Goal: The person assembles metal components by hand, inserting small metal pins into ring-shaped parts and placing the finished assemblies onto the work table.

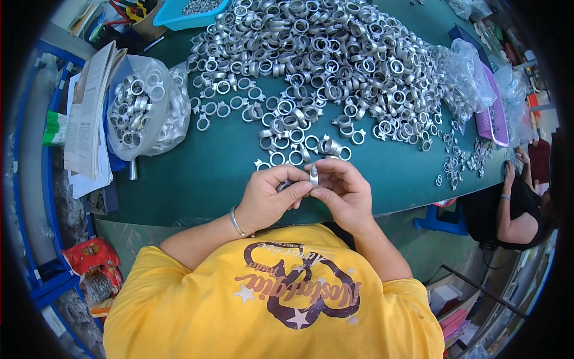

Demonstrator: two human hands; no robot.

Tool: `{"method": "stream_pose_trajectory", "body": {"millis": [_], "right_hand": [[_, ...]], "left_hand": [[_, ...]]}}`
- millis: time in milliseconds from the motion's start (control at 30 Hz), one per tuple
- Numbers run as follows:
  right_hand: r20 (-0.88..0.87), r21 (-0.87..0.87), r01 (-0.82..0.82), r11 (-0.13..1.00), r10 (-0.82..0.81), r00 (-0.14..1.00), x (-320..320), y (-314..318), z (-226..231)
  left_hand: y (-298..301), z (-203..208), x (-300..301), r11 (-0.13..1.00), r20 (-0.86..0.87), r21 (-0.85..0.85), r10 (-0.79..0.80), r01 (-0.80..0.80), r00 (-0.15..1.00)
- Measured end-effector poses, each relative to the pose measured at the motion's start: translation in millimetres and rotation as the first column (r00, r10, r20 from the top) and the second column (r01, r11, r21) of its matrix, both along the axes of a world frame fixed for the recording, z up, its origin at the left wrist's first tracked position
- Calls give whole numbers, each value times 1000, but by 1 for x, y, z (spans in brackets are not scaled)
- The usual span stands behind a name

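Close to the table's near edge, my two hands meet around a small silver metal ring [314, 176] that stands edge-on. My right hand [345, 194] pinches it from the right between thumb and fingers. From the left, the thumb of my left hand [270, 200] presses against its lower part. Partly hidden in the curl of my left fingers is a second, darker ring-shaped piece [284, 186]. Just beyond my hands lie several loose metal rings with small side lugs [296, 157], and behind them rises a large heap of the same rings [335, 60].
Bags of rings [143, 116] stand on the green table [179, 185] at left, beside stacked papers [89, 119]. A blue tray [179, 23] of small parts sits at the far left. A purple basket [495, 113] and smaller pieces [457, 164] are at right, near another person [508, 209].
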State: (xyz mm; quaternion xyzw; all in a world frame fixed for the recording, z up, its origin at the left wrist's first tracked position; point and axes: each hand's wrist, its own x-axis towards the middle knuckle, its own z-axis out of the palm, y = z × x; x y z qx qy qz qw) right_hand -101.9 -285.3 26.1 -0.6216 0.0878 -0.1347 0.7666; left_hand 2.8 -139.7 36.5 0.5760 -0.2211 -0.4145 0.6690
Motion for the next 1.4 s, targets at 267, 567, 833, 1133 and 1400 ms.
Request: {"method": "stream_pose_trajectory", "body": {"millis": [267, 567, 833, 1133, 1400], "right_hand": [[-80, -5, -44, 999, 43, 996, -3, -2, 0], [-65, -81, -26, 996, 21, 998, -2, -1, 2], [-8, -268, 16, 963, -18, 1000, -1, -3, 4], [44, 47, 22, 999, -24, 999, -1, 0, 1], [-19, 133, -46, 990, 49, 999, -7, -6, -6]], "left_hand": [[3, 3, 1, 999, -111, 27, -15, 18, 994], [3, 2, 0, 1000, -131, 12, -10, 12, 991], [0, 4, -1, 1000, -107, 27, 10, -7, 994], [-1, -2, 1, 999, 365, -33, 32, -22, 930], [-3, 0, 4, 990, 663, -136, 70, 28, 745]]}}
